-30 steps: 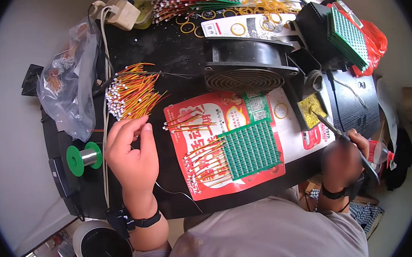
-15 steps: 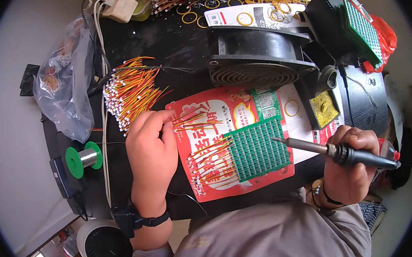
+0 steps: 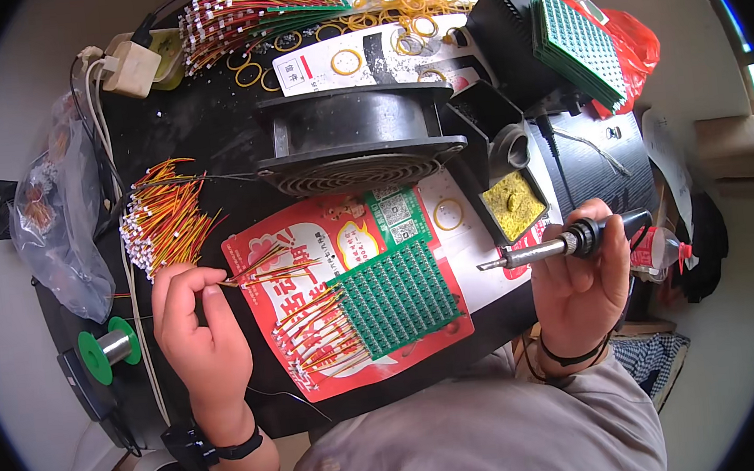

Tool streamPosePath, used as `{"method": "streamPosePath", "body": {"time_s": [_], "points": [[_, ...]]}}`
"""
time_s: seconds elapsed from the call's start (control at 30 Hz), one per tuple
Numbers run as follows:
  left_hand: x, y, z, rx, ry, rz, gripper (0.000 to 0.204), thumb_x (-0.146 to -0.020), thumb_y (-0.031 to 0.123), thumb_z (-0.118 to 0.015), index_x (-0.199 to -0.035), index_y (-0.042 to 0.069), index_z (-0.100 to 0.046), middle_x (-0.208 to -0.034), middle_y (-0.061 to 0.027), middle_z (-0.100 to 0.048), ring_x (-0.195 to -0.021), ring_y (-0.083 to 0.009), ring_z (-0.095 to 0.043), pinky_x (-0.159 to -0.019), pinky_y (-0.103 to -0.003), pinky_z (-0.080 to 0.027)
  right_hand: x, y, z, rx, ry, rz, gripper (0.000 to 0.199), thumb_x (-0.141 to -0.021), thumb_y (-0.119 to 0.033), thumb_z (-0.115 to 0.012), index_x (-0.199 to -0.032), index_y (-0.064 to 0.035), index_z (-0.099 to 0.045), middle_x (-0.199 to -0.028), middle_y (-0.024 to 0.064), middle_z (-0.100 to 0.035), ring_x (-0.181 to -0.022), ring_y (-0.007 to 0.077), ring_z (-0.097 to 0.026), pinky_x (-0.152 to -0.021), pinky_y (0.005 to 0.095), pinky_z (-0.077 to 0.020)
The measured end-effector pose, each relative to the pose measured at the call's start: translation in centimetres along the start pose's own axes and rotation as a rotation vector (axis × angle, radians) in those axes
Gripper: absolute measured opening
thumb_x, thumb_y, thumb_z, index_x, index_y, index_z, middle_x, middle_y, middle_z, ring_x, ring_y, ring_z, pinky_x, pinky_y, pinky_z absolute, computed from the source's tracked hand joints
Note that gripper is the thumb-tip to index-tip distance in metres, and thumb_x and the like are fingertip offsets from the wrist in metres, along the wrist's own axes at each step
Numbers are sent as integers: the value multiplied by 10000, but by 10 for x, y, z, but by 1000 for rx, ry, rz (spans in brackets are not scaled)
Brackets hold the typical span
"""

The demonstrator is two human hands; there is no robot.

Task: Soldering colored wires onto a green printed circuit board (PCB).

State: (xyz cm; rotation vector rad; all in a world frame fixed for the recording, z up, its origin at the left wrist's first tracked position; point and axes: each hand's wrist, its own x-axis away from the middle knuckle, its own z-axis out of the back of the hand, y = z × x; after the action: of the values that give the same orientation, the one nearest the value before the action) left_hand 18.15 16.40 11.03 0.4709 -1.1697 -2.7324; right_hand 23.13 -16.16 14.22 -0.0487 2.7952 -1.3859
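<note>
My left hand [image 3: 199, 336] is at the left edge of a red printed sheet [image 3: 247, 233], thumb and forefinger closing on the white-plug ends of a few loose red and yellow wires [image 3: 277, 269]. A green circuit board panel [image 3: 400, 298] with rows of small parts lies on the sheet. More plugged wires [image 3: 319, 339] stretch leftward from its left edge. My right hand [image 3: 583, 285] grips a soldering iron [image 3: 585, 237], its tip pointing left, apart from the board and below the yellow sponge [image 3: 513, 206] of the iron stand.
A black fan [image 3: 354, 130] stands behind the sheet. Left lie a heap of wires [image 3: 169, 218], a solder spool [image 3: 109, 350] and a plastic bag [image 3: 62, 218]. Rubber bands [image 3: 411, 4] and wired boards [image 3: 258, 4] are at the back; stacked boards [image 3: 580, 43] rest on a black box.
The view has shifted, moving the table leftward and down in it. The soldering iron has drawn back from above the board toward the sponge. Loose wires by my left fingers now slant more.
</note>
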Motion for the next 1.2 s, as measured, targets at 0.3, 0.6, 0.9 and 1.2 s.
{"method": "streamPosePath", "body": {"time_s": [0.3,0.6,0.9,1.2], "points": [[18,20,9,454,71,60,95,-924,-56,-465,-908,-13,-547,-863,-97,-558,-751,-116,-522,-663,-220,-396,-2,1,-4,14,-19,-31,400,-1076,-386,-383,-1096,-28,-560,-563,-16,-436,-446,79,-324,-460,249,-286],[29,34,7,889,-139,249,199,-998,14,-502,-1117,-98,-616,-950,-99,-595,-790,-114,-566,-708,-244,-480,5,10,-30,453,-216,-123,364,-934,-241,-652,-1092,50,-501,-819,171,-657,-642,219,-689,-570,286,-567],[33,43,5,963,-256,352,199,-952,47,-615,-1094,-88,-648,-973,-142,-596,-759,-171,-610,-625,-274,-503,14,41,-28,650,-209,20,460,-902,-339,-729,-1051,14,-475,-776,64,-513,-679,135,-469,-618,284,-369],[37,51,-3,1096,-270,571,92,-935,-32,-607,-1012,-72,-636,-963,-152,-652,-815,-185,-672,-702,-307,-566,14,39,-21,657,-222,90,455,-934,-383,-684,-1033,15,-487,-739,58,-502,-634,120,-452,-587,260,-328]]}}
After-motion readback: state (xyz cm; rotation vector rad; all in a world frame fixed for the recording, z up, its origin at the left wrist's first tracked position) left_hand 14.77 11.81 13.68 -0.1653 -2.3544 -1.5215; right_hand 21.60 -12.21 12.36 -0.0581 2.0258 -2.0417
